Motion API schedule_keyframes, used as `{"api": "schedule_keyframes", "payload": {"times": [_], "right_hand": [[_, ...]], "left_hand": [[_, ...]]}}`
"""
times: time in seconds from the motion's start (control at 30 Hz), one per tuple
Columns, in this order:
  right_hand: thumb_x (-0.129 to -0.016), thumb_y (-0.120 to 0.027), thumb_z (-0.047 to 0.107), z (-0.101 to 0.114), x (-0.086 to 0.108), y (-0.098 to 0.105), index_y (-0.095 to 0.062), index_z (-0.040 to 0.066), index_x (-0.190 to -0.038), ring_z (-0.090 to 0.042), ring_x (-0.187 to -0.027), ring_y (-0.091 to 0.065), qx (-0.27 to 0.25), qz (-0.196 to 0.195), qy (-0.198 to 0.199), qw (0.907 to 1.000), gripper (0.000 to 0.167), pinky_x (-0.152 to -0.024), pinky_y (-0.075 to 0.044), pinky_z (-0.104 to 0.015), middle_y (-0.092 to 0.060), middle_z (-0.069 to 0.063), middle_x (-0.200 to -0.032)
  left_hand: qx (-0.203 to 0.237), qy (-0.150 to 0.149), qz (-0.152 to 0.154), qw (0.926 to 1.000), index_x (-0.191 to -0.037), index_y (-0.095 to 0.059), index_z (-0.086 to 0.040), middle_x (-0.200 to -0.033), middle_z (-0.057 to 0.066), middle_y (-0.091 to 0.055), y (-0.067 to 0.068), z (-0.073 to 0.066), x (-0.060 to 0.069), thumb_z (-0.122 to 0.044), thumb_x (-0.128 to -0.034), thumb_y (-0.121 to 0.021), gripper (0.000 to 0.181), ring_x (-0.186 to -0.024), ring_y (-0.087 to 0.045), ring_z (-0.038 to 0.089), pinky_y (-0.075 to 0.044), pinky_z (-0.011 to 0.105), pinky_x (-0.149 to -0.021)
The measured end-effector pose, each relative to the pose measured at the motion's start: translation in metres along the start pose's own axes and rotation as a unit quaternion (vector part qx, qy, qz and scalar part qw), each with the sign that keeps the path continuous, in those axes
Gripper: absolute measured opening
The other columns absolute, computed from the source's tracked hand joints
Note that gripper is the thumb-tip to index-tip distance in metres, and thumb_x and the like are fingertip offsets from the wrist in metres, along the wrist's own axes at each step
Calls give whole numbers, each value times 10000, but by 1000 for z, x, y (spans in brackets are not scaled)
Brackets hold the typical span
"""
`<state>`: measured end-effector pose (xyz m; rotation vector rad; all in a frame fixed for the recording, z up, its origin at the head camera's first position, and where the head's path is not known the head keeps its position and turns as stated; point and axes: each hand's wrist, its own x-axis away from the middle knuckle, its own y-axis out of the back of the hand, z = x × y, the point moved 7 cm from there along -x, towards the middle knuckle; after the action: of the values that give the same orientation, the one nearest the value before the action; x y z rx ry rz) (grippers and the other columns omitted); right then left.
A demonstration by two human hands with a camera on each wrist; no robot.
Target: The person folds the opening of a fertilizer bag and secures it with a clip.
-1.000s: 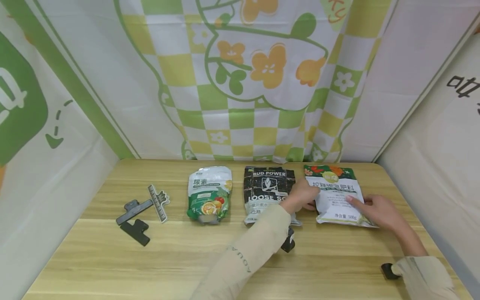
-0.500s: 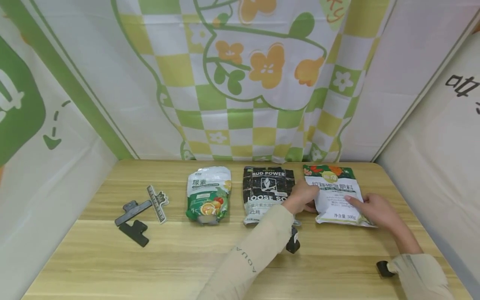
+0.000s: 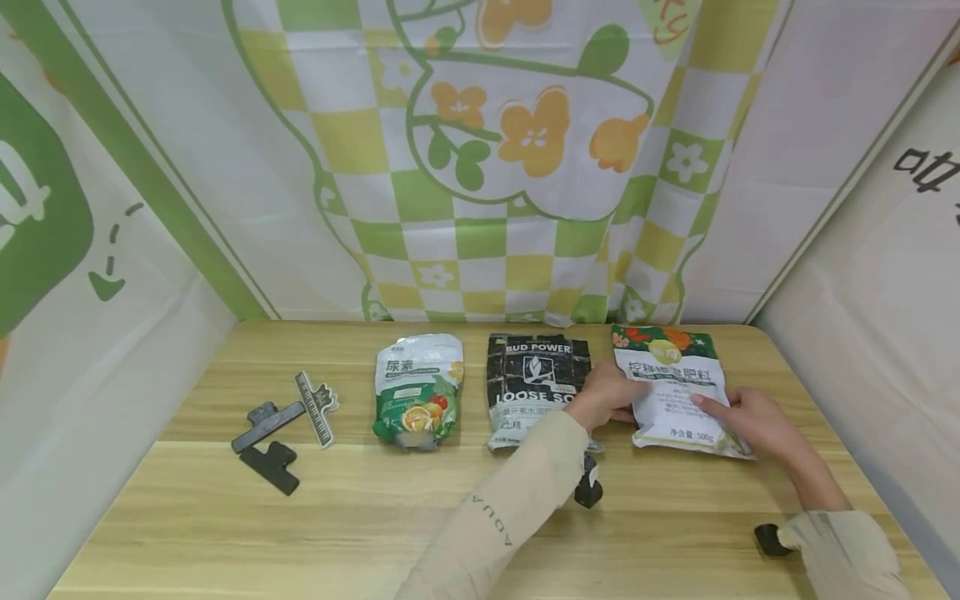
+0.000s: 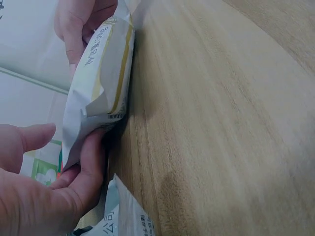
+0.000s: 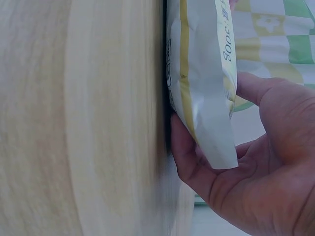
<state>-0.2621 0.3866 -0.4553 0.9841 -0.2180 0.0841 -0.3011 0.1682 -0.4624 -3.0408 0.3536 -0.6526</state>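
A white fertilizer bag [image 3: 678,408] with a green floral top lies at the table's right side. My left hand [image 3: 606,392] grips its left edge, fingers tucked underneath and thumb above, as the left wrist view shows. On the opposite edge my right hand [image 3: 765,421] holds the bag, thumb on the front and fingers below it. The right wrist view shows the bag's end [image 5: 209,98] between that thumb and the fingers. Beside my left hand is a black and white "Bud Power" bag [image 3: 528,375], partly covered by the left forearm.
A white and green bag [image 3: 416,392] with fruit pictures lies farther left. Near the left side are two black clips [image 3: 272,467] and a piano-key patterned clip [image 3: 317,408]. A patterned cloth [image 3: 517,267] hangs behind the wooden table [image 3: 337,533].
The fertilizer bag has shifted slightly to the right at its top, and my left thumb has slid a little farther over its front. Both hands keep their hold.
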Motion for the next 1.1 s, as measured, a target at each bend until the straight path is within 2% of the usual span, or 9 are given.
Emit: {"api": "schedule_keyframes", "payload": {"times": [0.17, 0.37, 0.63, 0.9, 1.1], "right_hand": [[-1045, -555, 561, 1, 2, 0, -536, 79, -800, -165, -672, -503, -53, 38, -45, 10000, 541, -560, -403, -283, -522, -6, -718], [-1041, -554, 573, 3, 4, 0, -540, 66, -811, -171, -681, -510, -34, 52, -50, 10000, 557, -562, -404, -281, -531, -14, -727], [-1032, -567, 580, 13, 8, 4, -497, 80, -800, -172, -670, -485, 69, 6, -58, 10000, 556, -568, -382, -287, -469, -1, -702], [-1033, -586, 561, 29, 12, 9, -519, 52, -837, -161, -668, -488, -99, -98, 73, 9999, 549, -553, -389, -275, -494, -4, -712], [-1033, -581, 572, 39, 18, 12, -572, -9, -960, -173, -705, -523, -110, -183, 139, 9997, 585, -564, -402, -273, -568, -29, -768]], "left_hand": [[-227, -42, -139, 9996, -1011, -646, 9, -894, 120, -710, 0, -2, 3, -22, -922, -783, 166, -881, -780, 335, -658, 465, -822], [-404, 6, -188, 9990, -1068, -577, -19, -919, 96, -641, 1, 0, 5, -29, -914, -800, 272, -836, -762, 296, -650, 464, -853], [-483, 11, -231, 9986, -1033, -600, -27, -898, 81, -644, 5, -1, 7, -29, -904, -808, 245, -712, -695, 203, -651, 450, -835], [-535, -216, -271, 9980, -1098, -612, -10, -961, 102, -642, 14, -12, 13, -20, -888, -818, 295, -818, -749, 291, -651, 469, -850], [-610, -328, -299, 9971, -1099, -616, 8, -959, 111, -651, 19, -21, 20, -18, -886, -820, 296, -829, -757, 302, -653, 464, -849]]}}
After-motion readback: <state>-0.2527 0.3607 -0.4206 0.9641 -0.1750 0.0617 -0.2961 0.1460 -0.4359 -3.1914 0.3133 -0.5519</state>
